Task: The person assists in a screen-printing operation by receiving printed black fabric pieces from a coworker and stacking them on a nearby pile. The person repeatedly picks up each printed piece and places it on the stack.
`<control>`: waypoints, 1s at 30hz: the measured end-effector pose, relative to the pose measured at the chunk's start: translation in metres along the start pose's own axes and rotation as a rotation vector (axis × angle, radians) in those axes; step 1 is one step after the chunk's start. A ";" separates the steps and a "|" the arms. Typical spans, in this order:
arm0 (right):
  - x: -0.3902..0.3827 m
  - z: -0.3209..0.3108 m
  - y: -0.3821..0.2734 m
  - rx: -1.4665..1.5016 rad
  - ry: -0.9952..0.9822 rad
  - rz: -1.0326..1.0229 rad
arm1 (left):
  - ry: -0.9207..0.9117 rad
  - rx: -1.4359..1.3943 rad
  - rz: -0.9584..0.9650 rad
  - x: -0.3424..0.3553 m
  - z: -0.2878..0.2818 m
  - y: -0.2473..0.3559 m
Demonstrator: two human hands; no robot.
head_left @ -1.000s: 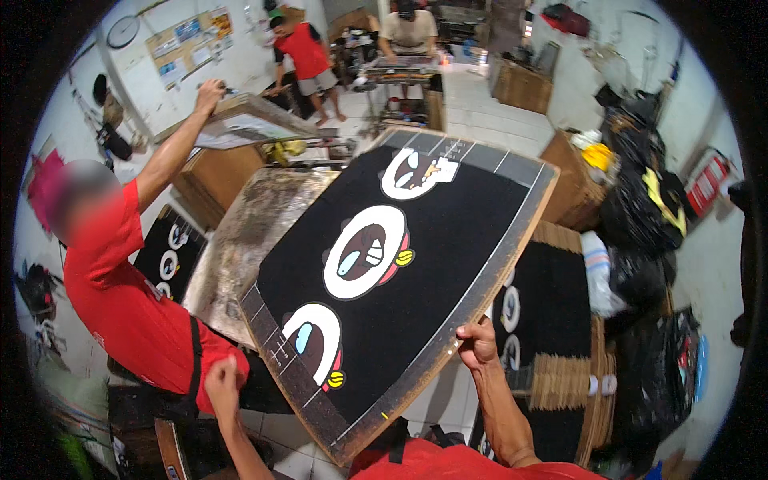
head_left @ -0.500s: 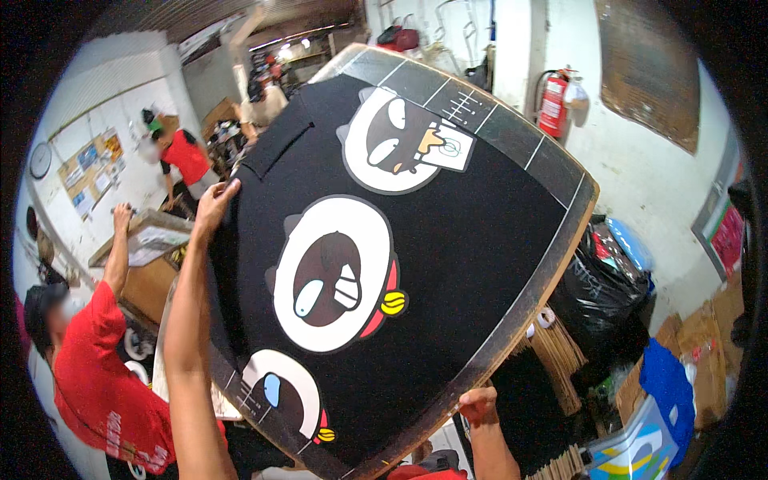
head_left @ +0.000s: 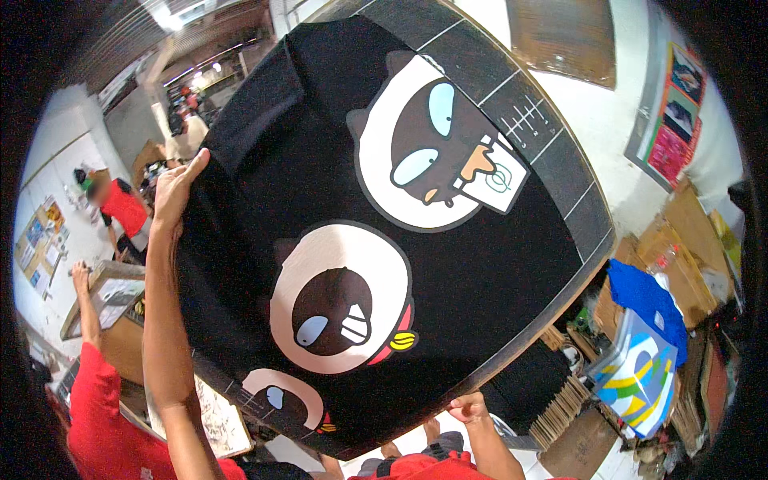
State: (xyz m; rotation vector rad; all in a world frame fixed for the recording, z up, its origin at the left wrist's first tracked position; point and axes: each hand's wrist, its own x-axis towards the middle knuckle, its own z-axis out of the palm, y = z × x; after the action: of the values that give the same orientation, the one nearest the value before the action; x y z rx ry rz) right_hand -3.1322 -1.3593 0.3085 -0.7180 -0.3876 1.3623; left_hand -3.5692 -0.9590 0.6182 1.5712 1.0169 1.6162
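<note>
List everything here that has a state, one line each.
Board: held up, tilted
Black fabric: spread over the board, creased at upper left
Right hand: closed on the board's lower edge
Left hand: at the fabric's left edge, grip unclear
Framed screen: tilted up
Ceiling light: lit
Blue cloth: crumpled

One dark board (head_left: 590,230); one black cloth (head_left: 496,280); three white-ringed printed faces (head_left: 342,298); one printed white cup (head_left: 494,186); two hands, one left hand (head_left: 178,192) and one right hand (head_left: 470,408); two co-workers in red (head_left: 120,420).
</note>
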 end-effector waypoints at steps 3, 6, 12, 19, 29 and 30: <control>-0.009 -0.001 0.007 0.021 -0.056 -0.063 | -0.075 -0.112 -0.055 0.005 0.015 0.021; -0.013 0.002 0.015 0.104 0.065 -0.089 | -0.077 -0.082 0.015 0.012 0.032 0.042; -0.024 0.007 0.019 0.107 0.060 -0.152 | -0.121 -0.068 0.131 0.021 0.060 0.071; -0.019 0.030 0.030 0.209 0.054 -0.098 | -0.238 -0.081 0.128 0.051 0.064 0.089; -0.036 0.040 0.020 0.211 0.150 -0.066 | -0.313 -0.144 0.110 0.042 0.091 0.117; -0.041 0.038 0.018 0.101 0.061 -0.008 | -0.309 -0.124 0.076 0.032 0.094 0.118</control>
State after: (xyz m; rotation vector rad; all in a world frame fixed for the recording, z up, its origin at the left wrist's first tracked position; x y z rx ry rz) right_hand -3.1779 -1.3891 0.3305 -0.6719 -0.2704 1.3397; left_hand -3.4703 -0.9795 0.7345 1.7246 0.6878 1.3995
